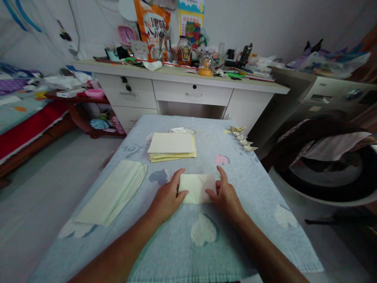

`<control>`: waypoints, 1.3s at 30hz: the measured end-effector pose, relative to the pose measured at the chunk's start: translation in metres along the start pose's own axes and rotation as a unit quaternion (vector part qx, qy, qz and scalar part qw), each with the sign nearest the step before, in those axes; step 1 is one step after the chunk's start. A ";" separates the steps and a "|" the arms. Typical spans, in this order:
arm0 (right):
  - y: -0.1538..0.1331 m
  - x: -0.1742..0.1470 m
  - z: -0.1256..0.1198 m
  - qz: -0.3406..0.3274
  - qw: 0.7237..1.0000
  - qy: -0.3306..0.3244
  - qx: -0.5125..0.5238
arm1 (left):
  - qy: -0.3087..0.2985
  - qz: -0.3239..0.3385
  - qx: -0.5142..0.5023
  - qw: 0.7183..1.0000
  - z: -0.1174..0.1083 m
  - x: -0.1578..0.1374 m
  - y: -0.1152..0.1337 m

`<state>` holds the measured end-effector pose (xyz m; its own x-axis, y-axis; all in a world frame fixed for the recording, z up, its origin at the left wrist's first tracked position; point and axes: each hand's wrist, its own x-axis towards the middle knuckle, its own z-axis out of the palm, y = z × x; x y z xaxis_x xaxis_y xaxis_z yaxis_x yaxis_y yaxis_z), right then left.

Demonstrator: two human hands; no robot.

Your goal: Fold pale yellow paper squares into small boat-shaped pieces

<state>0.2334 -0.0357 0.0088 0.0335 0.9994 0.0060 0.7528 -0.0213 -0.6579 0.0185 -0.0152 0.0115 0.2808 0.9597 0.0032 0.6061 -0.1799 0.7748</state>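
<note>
Head view: a small pale paper rectangle [196, 188] lies between the two hands, over the near half of a cloth-covered surface [212, 261]. The left hand [167, 193] is partly open, its thumb over the paper's left edge and its index finger reaching toward the far left corner. The right hand [227, 196] is about as open, its thumb tip on the paper's right side and its index finger raised clear of it (whether the curled fingers grip from beneath, I cannot tell).

Beyond the left hand sits a stack of paper [172, 143], pale on top with yellowish sheets below. To its left and nearer, a folded bundle of pale green sheets [108, 192] lies at a slant. Small folded paper pieces [246, 144] line the far right edge, near a printed pink heart [222, 159].
</note>
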 end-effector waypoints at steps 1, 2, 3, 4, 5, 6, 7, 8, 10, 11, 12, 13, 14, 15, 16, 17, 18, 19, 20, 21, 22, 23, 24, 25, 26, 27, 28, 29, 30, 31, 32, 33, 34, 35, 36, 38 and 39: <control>0.000 -0.001 0.001 -0.005 1.000 0.007 -0.026 | 0.006 0.002 0.027 1.000 0.001 0.000 0.000; 0.000 -0.002 0.002 -0.009 0.999 0.011 -0.050 | 0.008 0.006 0.047 0.999 0.002 -0.001 -0.001; 0.000 -0.004 0.002 -0.009 0.997 0.011 -0.071 | 0.007 0.013 0.063 0.998 0.003 -0.001 -0.001; 0.000 -0.004 0.002 -0.007 0.996 0.007 -0.088 | 0.004 0.023 0.078 0.997 0.003 -0.001 -0.001; -0.001 -0.005 0.002 -0.002 0.995 0.004 -0.103 | -0.002 0.034 0.091 0.995 0.003 -0.001 0.000; -0.002 -0.005 0.001 0.003 0.993 0.001 -0.114 | -0.011 0.046 0.104 0.993 0.003 -0.001 0.000; -0.002 -0.005 0.001 0.005 0.993 -0.002 -0.122 | -0.019 0.056 0.116 0.992 0.003 -0.001 0.001; -0.003 -0.005 0.000 0.006 0.992 -0.004 -0.126 | -0.026 0.063 0.127 0.990 0.003 -0.001 0.001; -0.004 -0.005 0.000 0.004 0.992 -0.007 -0.128 | -0.036 0.064 0.145 0.987 0.002 -0.002 0.003; -0.004 -0.005 0.000 0.002 0.992 -0.008 -0.129 | -0.039 0.062 0.154 0.985 0.003 -0.002 0.004; -0.004 -0.005 0.000 0.002 0.991 -0.009 -0.130 | -0.041 0.059 0.162 0.984 0.003 -0.002 0.004; -0.004 -0.005 0.000 0.002 0.991 -0.010 -0.132 | -0.042 0.056 0.169 0.983 0.004 -0.002 0.004; -0.004 -0.005 0.000 0.000 0.991 -0.010 -0.134 | -0.042 0.054 0.175 0.982 0.004 -0.002 0.003; -0.004 -0.005 0.000 -0.002 0.991 -0.011 -0.136 | -0.041 0.053 0.180 0.981 0.005 -0.002 0.002; -0.004 -0.005 -0.001 -0.005 0.990 -0.014 -0.138 | -0.041 0.052 0.185 0.980 0.006 -0.003 0.002; -0.004 -0.005 -0.001 -0.008 0.990 -0.017 -0.140 | -0.041 0.051 0.191 0.979 0.006 -0.003 0.001; -0.004 -0.005 -0.001 -0.010 0.990 -0.021 -0.142 | -0.041 0.050 0.199 0.978 0.006 -0.003 0.000; -0.005 -0.006 -0.002 -0.012 0.989 -0.023 -0.145 | -0.042 0.048 0.207 0.976 0.007 -0.003 0.000; -0.005 -0.006 -0.002 -0.014 0.988 -0.025 -0.149 | -0.043 0.046 0.216 0.974 0.007 -0.003 0.000; -0.005 -0.006 -0.003 -0.017 0.988 -0.027 -0.153 | -0.044 0.044 0.224 0.973 0.006 -0.004 0.000; -0.005 -0.006 -0.003 -0.021 0.987 -0.028 -0.156 | -0.045 0.042 0.230 0.971 0.006 -0.004 0.001; -0.005 -0.006 -0.003 -0.025 0.987 -0.028 -0.158 | -0.045 0.040 0.235 0.970 0.006 -0.004 0.002; -0.004 -0.006 -0.003 -0.029 0.986 -0.029 -0.159 | -0.047 0.036 0.239 0.969 0.005 -0.004 0.004; -0.004 -0.006 -0.003 -0.033 0.986 -0.029 -0.160 | -0.049 0.030 0.243 0.968 0.005 -0.004 0.006; -0.003 -0.006 -0.003 -0.034 0.986 -0.028 -0.159 | -0.051 0.024 0.247 0.967 0.005 -0.004 0.007; -0.003 -0.006 -0.003 -0.036 0.986 -0.026 -0.159 | -0.052 0.018 0.250 0.967 0.004 -0.004 0.008; -0.002 -0.006 -0.003 -0.036 0.986 -0.025 -0.158 | -0.052 0.012 0.252 0.966 0.004 -0.005 0.010; -0.001 -0.006 -0.003 -0.037 0.986 -0.024 -0.158 | -0.052 0.006 0.255 0.966 0.004 -0.005 0.010; 0.000 -0.005 -0.002 -0.038 0.986 -0.024 -0.159 | -0.050 0.003 0.258 0.965 0.004 -0.005 0.011; 0.000 -0.005 -0.002 -0.038 0.986 -0.024 -0.159 | -0.050 0.001 0.261 0.964 0.004 -0.005 0.011; 0.001 -0.005 -0.002 -0.039 0.986 -0.023 -0.160 | -0.051 0.000 0.265 0.963 0.004 -0.005 0.011; 0.001 -0.005 -0.002 -0.040 0.986 -0.022 -0.161 | -0.052 0.001 0.269 0.962 0.004 -0.005 0.011; 0.002 -0.004 -0.002 -0.040 0.986 -0.022 -0.162 | -0.052 0.003 0.272 0.961 0.005 -0.006 0.010; 0.002 -0.004 -0.003 -0.041 0.986 -0.022 -0.162 | -0.052 0.005 0.272 0.961 0.005 -0.005 0.009; 0.002 -0.004 -0.003 -0.041 0.986 -0.024 -0.161 | -0.050 0.007 0.271 0.961 0.005 -0.005 0.009; 0.001 -0.004 -0.004 -0.042 0.986 -0.028 -0.159 | -0.046 0.009 0.263 0.964 0.005 -0.004 0.008; 0.001 -0.004 -0.004 -0.043 0.986 -0.031 -0.158 | -0.046 0.008 0.258 0.965 0.006 -0.004 0.007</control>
<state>0.2367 -0.0402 0.0115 -0.0711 0.9975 -0.0007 0.9191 0.0652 -0.3886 0.0259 -0.0215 0.0135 0.3429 0.9373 -0.0615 0.8845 -0.3002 0.3570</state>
